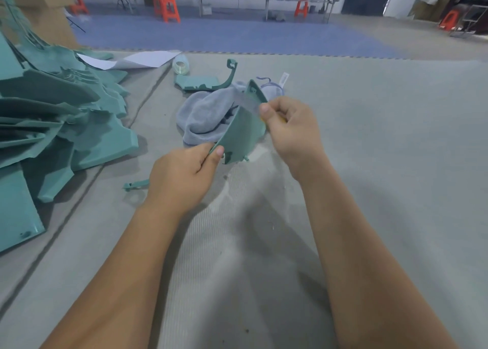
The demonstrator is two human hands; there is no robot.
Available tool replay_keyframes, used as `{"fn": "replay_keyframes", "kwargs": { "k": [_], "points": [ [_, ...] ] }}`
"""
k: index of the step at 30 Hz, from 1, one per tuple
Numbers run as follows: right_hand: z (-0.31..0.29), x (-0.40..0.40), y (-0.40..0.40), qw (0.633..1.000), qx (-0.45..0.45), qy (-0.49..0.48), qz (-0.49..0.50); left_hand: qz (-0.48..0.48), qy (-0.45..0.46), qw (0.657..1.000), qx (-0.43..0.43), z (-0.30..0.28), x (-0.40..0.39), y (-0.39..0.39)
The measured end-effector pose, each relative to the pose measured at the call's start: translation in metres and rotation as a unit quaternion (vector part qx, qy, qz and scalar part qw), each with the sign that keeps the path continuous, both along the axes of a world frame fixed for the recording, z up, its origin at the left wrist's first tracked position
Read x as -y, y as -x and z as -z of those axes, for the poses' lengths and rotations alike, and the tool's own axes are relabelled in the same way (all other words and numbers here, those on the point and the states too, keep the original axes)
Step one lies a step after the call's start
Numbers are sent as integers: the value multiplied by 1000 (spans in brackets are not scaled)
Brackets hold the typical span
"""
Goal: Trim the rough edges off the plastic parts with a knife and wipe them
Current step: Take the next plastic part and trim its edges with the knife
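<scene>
Clearly the trimming is the step in hand, not the wiping. The green plastic part (241,133) is held up off the floor mat, in front of the grey-blue cloth (204,116), which lies bunched and untouched just behind it. The left hand (182,179) pinches the part's near lower corner, thumb on the face and fingers curled behind. The right hand (289,128) is closed at the part's far right edge, fingers wrapped round something with a yellow-orange bit showing, which I take to be the knife (277,118); the blade itself is blurred and I cannot make it out.

Below the part, the mat (369,163) carries a pale scatter of what looks like shavings. Beyond the cloth lie another green piece with a curved hooked arm (208,82), then a roll of clear tape (181,64) and sheets of white paper (148,59). Well to the left of the held part sits a big heap of green parts (66,116), so most of the job seems to lie ahead. A small green offcut (136,185) lies near the left hand.

The next move, as I judge it, calls for drawing the edge tool along that right rim with the left grip firm and its thumb kept away from the cut, then turning the part to reach the remaining edges before reaching back for the cloth.
</scene>
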State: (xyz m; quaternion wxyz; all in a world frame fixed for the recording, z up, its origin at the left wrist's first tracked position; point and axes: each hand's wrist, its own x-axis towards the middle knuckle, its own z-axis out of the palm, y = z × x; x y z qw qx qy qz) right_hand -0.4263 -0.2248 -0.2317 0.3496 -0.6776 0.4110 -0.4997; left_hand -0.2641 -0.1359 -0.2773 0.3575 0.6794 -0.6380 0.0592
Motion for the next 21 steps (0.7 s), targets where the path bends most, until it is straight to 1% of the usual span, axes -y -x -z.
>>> {"fn": "replay_keyframes", "kwargs": {
  "k": [4, 7, 10, 11, 14, 21],
  "points": [
    [-4, 7, 8, 998, 58, -21, 17, 2, -1, 1000, -8, 0, 0, -1],
    [-4, 3, 7, 996, 83, -35, -28, 3, 1, 1000, -12, 2, 1, -2],
    [-3, 0, 5, 990, 41, -53, -127, 2, -3, 1000, -6, 3, 1, -3],
    [-3, -1, 5, 988, 25, -55, -142, -2, -4, 1000, -5, 3, 1, -3],
    [-3, 0, 3, 991, 5, -45, -126, -4, -10, 1000, -15, 3, 1, -3],
    [-5, 0, -2, 995, 3, -29, -100, -2, -10, 1000, -26, 4, 2, -5]
  ]
}}
